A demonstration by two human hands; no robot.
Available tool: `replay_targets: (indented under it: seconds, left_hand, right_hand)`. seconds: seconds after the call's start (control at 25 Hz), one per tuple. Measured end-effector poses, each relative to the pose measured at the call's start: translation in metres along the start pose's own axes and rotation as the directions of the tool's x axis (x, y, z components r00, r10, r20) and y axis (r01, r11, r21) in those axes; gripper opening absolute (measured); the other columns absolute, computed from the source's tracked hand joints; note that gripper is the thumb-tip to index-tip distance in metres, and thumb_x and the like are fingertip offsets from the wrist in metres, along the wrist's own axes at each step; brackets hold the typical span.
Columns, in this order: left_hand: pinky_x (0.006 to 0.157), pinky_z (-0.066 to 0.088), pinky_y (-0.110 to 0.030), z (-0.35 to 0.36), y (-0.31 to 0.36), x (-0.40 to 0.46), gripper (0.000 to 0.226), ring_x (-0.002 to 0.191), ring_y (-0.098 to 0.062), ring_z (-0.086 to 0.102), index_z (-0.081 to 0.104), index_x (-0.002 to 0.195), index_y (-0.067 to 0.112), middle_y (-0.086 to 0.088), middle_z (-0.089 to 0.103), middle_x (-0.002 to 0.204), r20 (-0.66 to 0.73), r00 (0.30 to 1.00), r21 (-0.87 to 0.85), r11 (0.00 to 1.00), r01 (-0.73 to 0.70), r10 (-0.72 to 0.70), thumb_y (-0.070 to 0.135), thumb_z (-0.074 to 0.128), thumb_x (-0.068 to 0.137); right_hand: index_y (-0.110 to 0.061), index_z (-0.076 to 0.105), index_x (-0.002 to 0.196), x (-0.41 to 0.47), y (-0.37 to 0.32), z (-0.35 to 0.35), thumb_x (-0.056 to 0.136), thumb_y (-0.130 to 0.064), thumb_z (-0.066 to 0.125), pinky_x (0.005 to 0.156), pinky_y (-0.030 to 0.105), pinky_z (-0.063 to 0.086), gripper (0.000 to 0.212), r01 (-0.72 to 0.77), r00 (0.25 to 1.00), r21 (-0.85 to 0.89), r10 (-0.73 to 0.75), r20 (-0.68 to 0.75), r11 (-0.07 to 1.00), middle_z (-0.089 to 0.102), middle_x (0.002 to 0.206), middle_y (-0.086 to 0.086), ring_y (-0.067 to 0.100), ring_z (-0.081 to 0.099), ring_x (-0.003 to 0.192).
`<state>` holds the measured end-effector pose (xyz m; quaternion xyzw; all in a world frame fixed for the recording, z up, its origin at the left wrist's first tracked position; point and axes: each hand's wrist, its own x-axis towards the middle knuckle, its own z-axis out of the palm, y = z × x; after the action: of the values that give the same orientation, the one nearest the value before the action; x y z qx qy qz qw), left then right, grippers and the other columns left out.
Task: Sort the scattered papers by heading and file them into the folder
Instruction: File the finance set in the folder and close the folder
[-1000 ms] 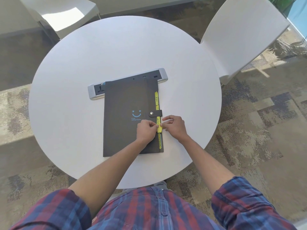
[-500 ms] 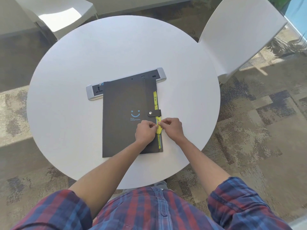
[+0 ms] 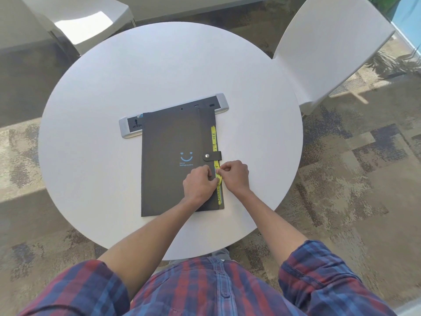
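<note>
A dark grey folder point(image 3: 166, 160) with a blue smiley lies closed on the round white table point(image 3: 102, 133), its snap strap point(image 3: 213, 155) fastened. Yellow index tabs point(image 3: 214, 137) with handwriting stick out along its right edge. My left hand point(image 3: 199, 182) rests on the folder's lower right, fingers curled, pinching a yellow tab. My right hand point(image 3: 234, 175) pinches the same tab from the right side. No loose papers are visible on the table.
A grey power strip point(image 3: 127, 127) set in the table lies partly under the folder's top edge. White chairs stand at the far left point(image 3: 86, 26) and far right point(image 3: 330, 49). Patterned carpet surrounds the table.
Both hands stay at the yellow tab on the folder's right edge; the fingers shifted only slightly. The folder has not moved.
</note>
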<state>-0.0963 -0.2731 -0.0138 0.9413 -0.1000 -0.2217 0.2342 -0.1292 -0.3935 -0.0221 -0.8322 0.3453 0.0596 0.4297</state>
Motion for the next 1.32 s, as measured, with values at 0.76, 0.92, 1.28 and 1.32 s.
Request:
replay_targets:
  seconds: [0.76, 0.92, 1.28, 1.32]
  left_hand:
    - [0.081, 0.046, -0.039, 0.010, -0.020, 0.004, 0.051, 0.093, -0.026, 0.058, 0.046, 0.141, 0.028, 0.005, 0.045, 0.090, 0.058, 0.965, 0.051, 0.964, -0.260, 0.257, 0.039, 0.059, 0.093]
    - [0.077, 0.047, -0.038, 0.010, -0.023, 0.006, 0.051, 0.089, -0.029, 0.058, 0.043, 0.144, 0.034, 0.004, 0.041, 0.091, 0.093, 0.957, 0.105, 0.953, -0.283, 0.274, 0.041, 0.054, 0.096]
    - [0.074, 0.049, -0.039, 0.011, -0.016, 0.004, 0.055, 0.091, -0.033, 0.061, 0.039, 0.148, 0.023, -0.005, 0.053, 0.109, 0.114, 0.951, 0.235, 0.923, -0.306, 0.286, 0.042, 0.049, 0.098]
    - [0.072, 0.048, -0.038, 0.011, -0.015, 0.004, 0.055, 0.092, -0.034, 0.061, 0.038, 0.149, 0.022, -0.005, 0.053, 0.110, 0.111, 0.949, 0.246, 0.917, -0.313, 0.294, 0.041, 0.049, 0.098]
  right_hand:
    - [-0.018, 0.079, 0.091, 0.002, -0.003, 0.003, 0.087, -0.020, 0.069, 0.082, 0.034, 0.056, 0.011, -0.002, 0.999, -0.014, 0.001, -0.047, 1.000, 0.077, 0.091, -0.001, 0.018, 0.070, 0.088]
    - [-0.018, 0.077, 0.092, 0.000, -0.005, 0.009, 0.089, -0.022, 0.064, 0.079, 0.035, 0.056, 0.014, -0.002, 0.998, -0.079, -0.003, -0.065, 0.997, 0.076, 0.092, 0.000, 0.021, 0.069, 0.088]
    - [-0.015, 0.074, 0.094, 0.002, 0.002, 0.010, 0.090, -0.020, 0.063, 0.083, 0.036, 0.056, 0.012, 0.028, 0.993, -0.090, -0.038, -0.112, 0.996, 0.074, 0.090, -0.001, 0.019, 0.068, 0.087]
    - [-0.014, 0.073, 0.094, 0.003, 0.003, 0.010, 0.090, -0.021, 0.064, 0.084, 0.036, 0.055, 0.012, 0.023, 0.992, -0.085, -0.033, -0.118, 0.996, 0.074, 0.089, -0.001, 0.019, 0.068, 0.087]
